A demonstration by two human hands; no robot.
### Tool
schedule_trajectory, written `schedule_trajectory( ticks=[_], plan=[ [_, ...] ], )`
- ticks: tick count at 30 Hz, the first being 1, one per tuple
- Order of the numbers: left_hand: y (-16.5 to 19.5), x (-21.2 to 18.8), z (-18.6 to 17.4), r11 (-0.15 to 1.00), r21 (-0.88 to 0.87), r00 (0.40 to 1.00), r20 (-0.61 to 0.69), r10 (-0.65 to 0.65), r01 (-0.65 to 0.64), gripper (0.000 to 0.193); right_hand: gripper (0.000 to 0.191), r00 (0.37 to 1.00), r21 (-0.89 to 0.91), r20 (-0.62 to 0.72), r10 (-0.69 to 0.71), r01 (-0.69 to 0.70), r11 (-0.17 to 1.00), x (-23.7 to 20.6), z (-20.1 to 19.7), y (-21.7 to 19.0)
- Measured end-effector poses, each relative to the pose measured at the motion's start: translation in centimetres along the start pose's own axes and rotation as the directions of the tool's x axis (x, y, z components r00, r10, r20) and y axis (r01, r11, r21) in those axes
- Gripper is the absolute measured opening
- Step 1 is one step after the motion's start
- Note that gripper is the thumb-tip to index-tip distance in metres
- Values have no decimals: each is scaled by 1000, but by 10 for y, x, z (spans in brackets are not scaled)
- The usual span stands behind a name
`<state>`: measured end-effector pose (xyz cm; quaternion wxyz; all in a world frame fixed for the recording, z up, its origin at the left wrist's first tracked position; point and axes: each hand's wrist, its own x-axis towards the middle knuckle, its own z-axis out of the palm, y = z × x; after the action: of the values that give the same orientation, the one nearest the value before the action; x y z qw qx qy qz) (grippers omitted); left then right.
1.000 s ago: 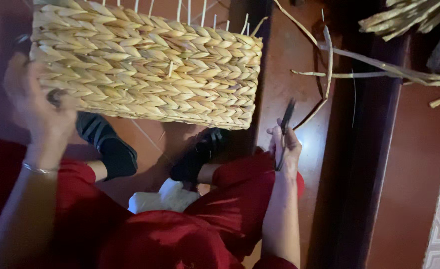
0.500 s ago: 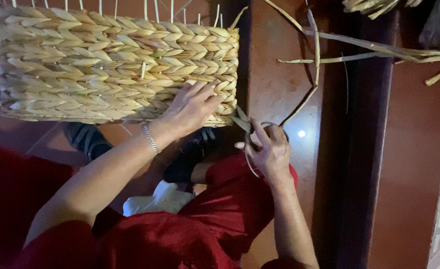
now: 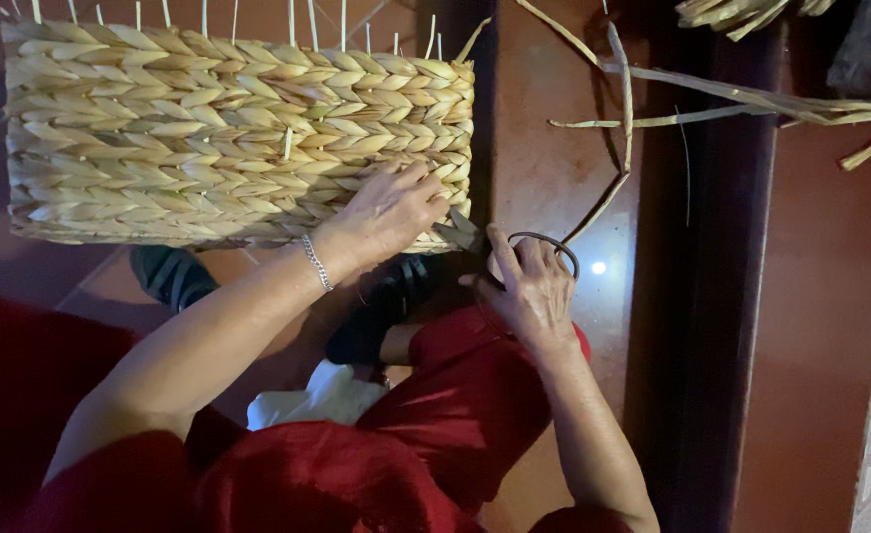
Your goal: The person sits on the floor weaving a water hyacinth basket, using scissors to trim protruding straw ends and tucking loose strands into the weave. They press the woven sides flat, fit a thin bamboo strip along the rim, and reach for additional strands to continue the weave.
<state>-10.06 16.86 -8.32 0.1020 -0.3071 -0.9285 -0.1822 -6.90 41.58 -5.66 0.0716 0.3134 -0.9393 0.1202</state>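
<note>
**Both hands at basket's lower right corner, scissors at the edge**

Vs 0.5 s ago: little change. L hand (image 3: 388, 212) has crept slightly along the basket face toward the corner; R hand (image 3: 526, 286) sits about where it was, scissors now closer to the weave edge. Basket has barely moved in view.

Woven basket (image 3: 208, 138): pale braided fibre, lying on its side over the person's legs, long axis left-right across the frame, thin stakes sticking out along the far edge. L hand lies flat on its lower right corner, fingers spread, pressing the weave, not gripping anything. R hand is just right of and below that corner, curled closed around scissors (image 3: 544, 242); dark loop handle shows over the knuckles, blades (image 3: 463, 232) point left toward the corner, touching or nearly touching the fibre by the L fingertips; can't tell if blades are open.

Key relation: the corner lies just left of R hand, right under L hand; both near, R holds the tool.

Around: loose dried fibre strands (image 3: 712, 99) on the reddish floor (image 3: 544, 148) to the right, apart from the hands; dark-socked feet (image 3: 174, 276) under the basket; red trousers (image 3: 455, 395); white cloth (image 3: 307, 400) in lap. Nothing between scissors and corner except L fingers.
</note>
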Motion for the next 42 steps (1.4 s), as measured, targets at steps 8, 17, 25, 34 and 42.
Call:
schedule_trajectory(
  ticks=[8,17,25,34,42],
  plan=[
    [-5,4,-1,994,-101,998,36,-47,51,14,71,1000,2,-5,-3,3,1000,2,-4,0],
    [-2,10,8,992,-92,979,195,-66,85,15,70,1000,38,3,30,-30,999,-2,-9,2],
    [-18,-1,-3,944,-294,988,50,-144,152,7,73,997,-7,72,4,-3,1000,14,4,-2],
    [-15,-2,-4,952,-275,990,-4,-140,133,6,75,984,-84,139,-110,122,989,28,21,2],
    [-21,4,2,928,-336,983,-22,-180,162,6,75,971,-115,128,-204,219,969,30,20,8]
  ],
)
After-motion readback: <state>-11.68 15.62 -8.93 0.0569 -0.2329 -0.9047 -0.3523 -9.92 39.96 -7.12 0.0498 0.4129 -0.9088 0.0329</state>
